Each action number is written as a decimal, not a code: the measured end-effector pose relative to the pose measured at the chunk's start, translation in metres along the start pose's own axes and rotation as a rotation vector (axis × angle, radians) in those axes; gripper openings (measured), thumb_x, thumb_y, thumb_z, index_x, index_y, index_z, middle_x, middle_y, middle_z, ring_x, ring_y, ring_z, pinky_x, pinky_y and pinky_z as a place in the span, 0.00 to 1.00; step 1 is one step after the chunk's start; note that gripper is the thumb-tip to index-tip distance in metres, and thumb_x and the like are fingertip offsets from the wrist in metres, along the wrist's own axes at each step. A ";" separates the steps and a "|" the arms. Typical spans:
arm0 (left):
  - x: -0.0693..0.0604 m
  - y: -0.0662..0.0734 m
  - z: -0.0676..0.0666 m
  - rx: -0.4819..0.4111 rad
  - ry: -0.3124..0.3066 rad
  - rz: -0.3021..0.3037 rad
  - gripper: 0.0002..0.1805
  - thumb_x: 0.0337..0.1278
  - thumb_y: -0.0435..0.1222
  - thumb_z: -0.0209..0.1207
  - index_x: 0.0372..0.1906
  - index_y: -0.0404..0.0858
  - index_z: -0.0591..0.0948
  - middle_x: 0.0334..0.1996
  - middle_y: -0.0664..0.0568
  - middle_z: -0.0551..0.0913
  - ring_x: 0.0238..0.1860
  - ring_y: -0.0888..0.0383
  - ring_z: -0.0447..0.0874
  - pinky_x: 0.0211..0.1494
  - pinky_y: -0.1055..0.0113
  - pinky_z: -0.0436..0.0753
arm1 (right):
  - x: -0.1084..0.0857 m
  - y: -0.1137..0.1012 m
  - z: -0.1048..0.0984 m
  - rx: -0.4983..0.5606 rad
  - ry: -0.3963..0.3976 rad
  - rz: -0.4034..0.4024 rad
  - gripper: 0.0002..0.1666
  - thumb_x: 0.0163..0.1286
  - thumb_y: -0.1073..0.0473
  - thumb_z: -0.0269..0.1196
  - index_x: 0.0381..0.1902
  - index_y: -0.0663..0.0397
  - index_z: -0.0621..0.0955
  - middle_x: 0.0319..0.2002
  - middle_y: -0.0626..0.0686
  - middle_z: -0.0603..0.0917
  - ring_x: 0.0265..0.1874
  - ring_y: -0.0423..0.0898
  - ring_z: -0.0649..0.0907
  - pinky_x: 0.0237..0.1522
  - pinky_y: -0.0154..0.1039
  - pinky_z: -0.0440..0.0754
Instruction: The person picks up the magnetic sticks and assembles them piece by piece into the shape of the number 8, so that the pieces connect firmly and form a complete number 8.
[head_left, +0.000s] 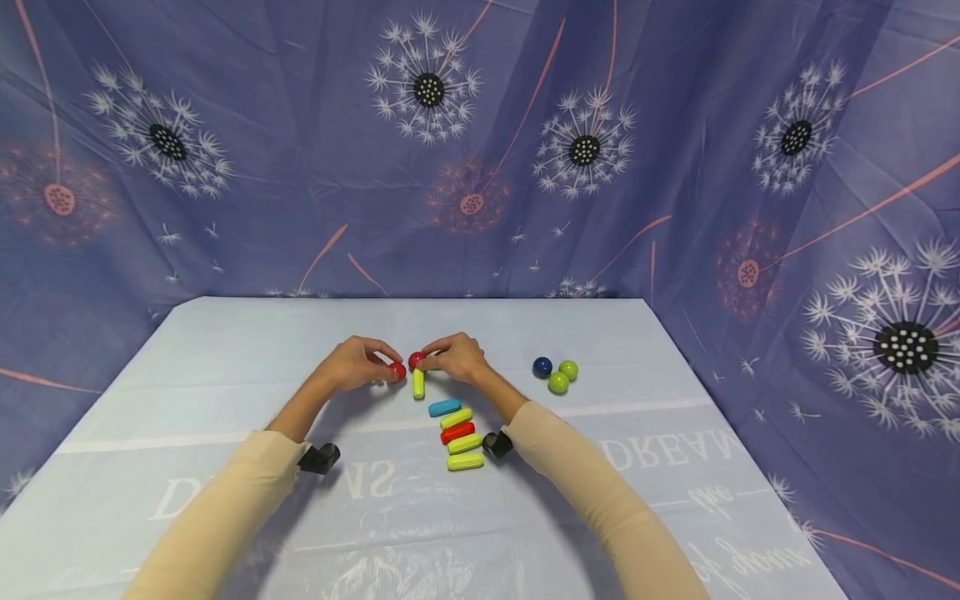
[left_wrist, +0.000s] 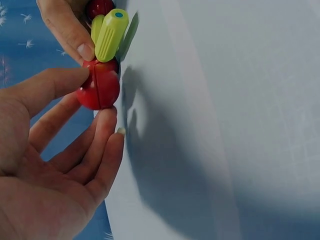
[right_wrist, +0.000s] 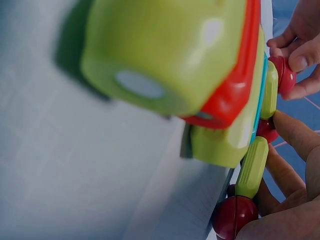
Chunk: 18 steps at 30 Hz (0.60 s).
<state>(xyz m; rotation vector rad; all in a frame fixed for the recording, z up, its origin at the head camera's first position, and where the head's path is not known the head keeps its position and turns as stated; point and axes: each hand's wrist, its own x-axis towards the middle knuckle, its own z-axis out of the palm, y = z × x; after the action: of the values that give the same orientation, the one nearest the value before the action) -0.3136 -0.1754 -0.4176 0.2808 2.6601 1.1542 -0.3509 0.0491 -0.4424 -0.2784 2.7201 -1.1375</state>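
Note:
My left hand (head_left: 356, 363) pinches a red ball (head_left: 397, 372) between thumb and fingertips; the left wrist view shows this ball (left_wrist: 100, 90) against a yellow-green stick (left_wrist: 111, 37). Just to the right, my right hand (head_left: 459, 360) holds another red ball (head_left: 417, 360), with a yellow-green stick (head_left: 418, 384) extending from it towards me. From the right wrist, one stick (right_wrist: 270, 90) meets the left hand's ball (right_wrist: 286, 76); a second stick (right_wrist: 252, 167) touches a red ball (right_wrist: 235, 217) by my right hand (right_wrist: 300, 200). Fingers partly hide the joints.
Nearer me lies a slanting row of sticks: a blue one (head_left: 445, 407), a red one (head_left: 457, 432) and several yellow-green ones (head_left: 465, 462). To the right, a dark blue ball (head_left: 542, 367) sits beside two green balls (head_left: 558, 382). A patterned curtain (head_left: 300, 167) stands behind the table (head_left: 225, 333).

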 end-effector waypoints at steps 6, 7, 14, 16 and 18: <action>-0.004 0.005 0.000 -0.018 -0.110 0.020 0.15 0.56 0.37 0.71 0.49 0.40 0.88 0.34 0.51 0.90 0.37 0.56 0.83 0.41 0.64 0.78 | 0.000 -0.001 0.000 -0.009 -0.001 0.003 0.17 0.59 0.41 0.74 0.44 0.38 0.92 0.42 0.47 0.90 0.39 0.44 0.81 0.40 0.41 0.71; -0.005 0.006 0.001 -0.022 -0.125 0.024 0.15 0.56 0.37 0.71 0.49 0.40 0.88 0.34 0.51 0.90 0.37 0.56 0.84 0.42 0.64 0.78 | 0.000 -0.001 0.000 -0.010 -0.002 0.003 0.17 0.59 0.41 0.74 0.44 0.38 0.92 0.42 0.47 0.90 0.39 0.44 0.81 0.40 0.41 0.71; -0.012 0.012 0.003 -0.022 -0.226 0.083 0.14 0.55 0.34 0.71 0.48 0.39 0.88 0.33 0.50 0.91 0.36 0.58 0.84 0.42 0.62 0.79 | 0.000 0.000 0.000 -0.017 0.001 0.002 0.18 0.59 0.40 0.74 0.45 0.38 0.91 0.42 0.46 0.90 0.41 0.45 0.82 0.43 0.43 0.72; -0.013 0.015 0.004 -0.021 -0.262 0.091 0.14 0.55 0.33 0.71 0.47 0.38 0.88 0.33 0.50 0.91 0.35 0.58 0.84 0.43 0.62 0.79 | 0.000 0.000 0.000 -0.023 0.003 0.000 0.19 0.58 0.39 0.73 0.45 0.37 0.91 0.43 0.46 0.90 0.42 0.45 0.82 0.44 0.44 0.73; -0.015 0.018 0.006 -0.026 -0.293 0.096 0.14 0.55 0.33 0.70 0.48 0.38 0.88 0.33 0.49 0.91 0.35 0.57 0.85 0.43 0.62 0.79 | 0.000 0.000 0.000 -0.023 0.002 -0.001 0.19 0.58 0.39 0.73 0.45 0.37 0.91 0.44 0.47 0.90 0.43 0.45 0.83 0.45 0.44 0.73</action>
<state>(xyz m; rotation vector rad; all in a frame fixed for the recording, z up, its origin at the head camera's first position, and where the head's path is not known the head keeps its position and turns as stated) -0.2962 -0.1632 -0.4069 0.5338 2.3968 1.0804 -0.3512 0.0494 -0.4423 -0.2828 2.7361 -1.1083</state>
